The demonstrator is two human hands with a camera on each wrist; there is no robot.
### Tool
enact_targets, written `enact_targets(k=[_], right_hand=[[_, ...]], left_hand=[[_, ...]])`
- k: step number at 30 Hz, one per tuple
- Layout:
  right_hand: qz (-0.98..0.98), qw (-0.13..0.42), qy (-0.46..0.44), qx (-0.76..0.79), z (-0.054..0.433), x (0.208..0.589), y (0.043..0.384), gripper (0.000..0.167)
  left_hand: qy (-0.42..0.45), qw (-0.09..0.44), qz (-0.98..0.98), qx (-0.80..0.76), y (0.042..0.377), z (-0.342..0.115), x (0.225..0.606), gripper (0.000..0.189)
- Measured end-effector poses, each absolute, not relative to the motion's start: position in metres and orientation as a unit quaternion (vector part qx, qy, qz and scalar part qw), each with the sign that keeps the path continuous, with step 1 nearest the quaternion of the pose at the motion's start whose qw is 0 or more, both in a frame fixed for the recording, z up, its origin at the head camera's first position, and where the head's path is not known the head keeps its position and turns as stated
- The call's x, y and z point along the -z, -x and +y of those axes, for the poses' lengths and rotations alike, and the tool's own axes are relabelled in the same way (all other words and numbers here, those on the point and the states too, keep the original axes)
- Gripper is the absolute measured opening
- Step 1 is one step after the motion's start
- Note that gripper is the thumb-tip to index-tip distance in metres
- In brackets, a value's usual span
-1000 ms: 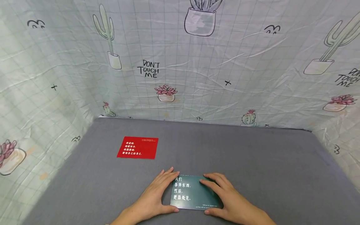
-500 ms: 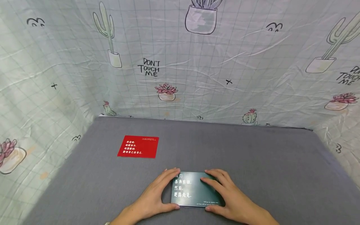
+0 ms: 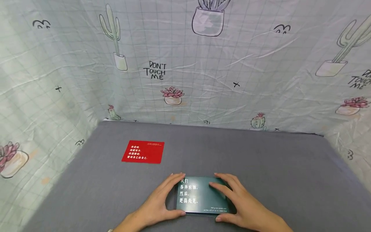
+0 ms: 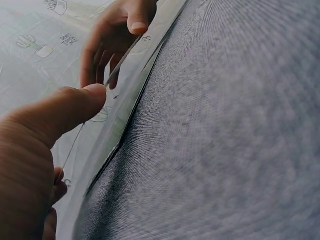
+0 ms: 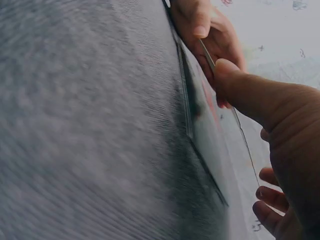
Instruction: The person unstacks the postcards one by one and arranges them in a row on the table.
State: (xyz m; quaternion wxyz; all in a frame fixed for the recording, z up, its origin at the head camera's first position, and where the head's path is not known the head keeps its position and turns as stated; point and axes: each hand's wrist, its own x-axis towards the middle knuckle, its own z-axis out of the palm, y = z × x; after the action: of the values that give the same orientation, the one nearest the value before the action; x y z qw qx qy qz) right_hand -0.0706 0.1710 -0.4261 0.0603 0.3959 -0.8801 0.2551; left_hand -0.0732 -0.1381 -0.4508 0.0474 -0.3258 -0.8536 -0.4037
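A dark green card [image 3: 200,198] with white printed characters lies flat between both hands in the head view. My left hand [image 3: 157,201] holds its left side, thumb at the near edge and fingers at the far edge. At the right side, my right hand [image 3: 242,201] grips the same two edges, one fingertip over the top face. The wrist views show the card edge-on, a thin line under the left thumb [image 4: 92,100] and right thumb [image 5: 230,72], raised above the cloth. Below it lies a flat glossy piece [image 5: 200,110] with a dark edge.
A red card [image 3: 143,152] with white characters lies on the grey cloth-covered table [image 3: 261,158], farther back and left of the hands. A pale curtain [image 3: 214,71] printed with cacti encloses the table's back and sides.
The green card has risen slightly, and a thin strip now shows beneath its near edge. My right hand has shifted a little to the right. The red card stays where it lay.
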Motion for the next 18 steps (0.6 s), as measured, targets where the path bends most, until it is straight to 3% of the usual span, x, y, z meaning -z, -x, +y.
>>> enact_targets(k=[6, 9, 18], right_hand=[[-0.879, 0.089, -0.399, -0.244, 0.177, 0.419, 0.076, 0.085], [-0.882, 0.073, -0.398, -0.241, 0.178, 0.418, 0.076, 0.083], [-0.876, 0.093, -0.401, -0.251, 0.173, 0.423, 0.076, 0.081]], left_hand=[[0.338, 0.076, -0.846, 0.405, 0.077, -0.135, 0.446, 0.089], [0.344, 0.082, -0.844, 0.403, 0.078, -0.135, 0.444, 0.088], [0.333, 0.052, -0.851, 0.402, 0.077, -0.142, 0.439, 0.089]])
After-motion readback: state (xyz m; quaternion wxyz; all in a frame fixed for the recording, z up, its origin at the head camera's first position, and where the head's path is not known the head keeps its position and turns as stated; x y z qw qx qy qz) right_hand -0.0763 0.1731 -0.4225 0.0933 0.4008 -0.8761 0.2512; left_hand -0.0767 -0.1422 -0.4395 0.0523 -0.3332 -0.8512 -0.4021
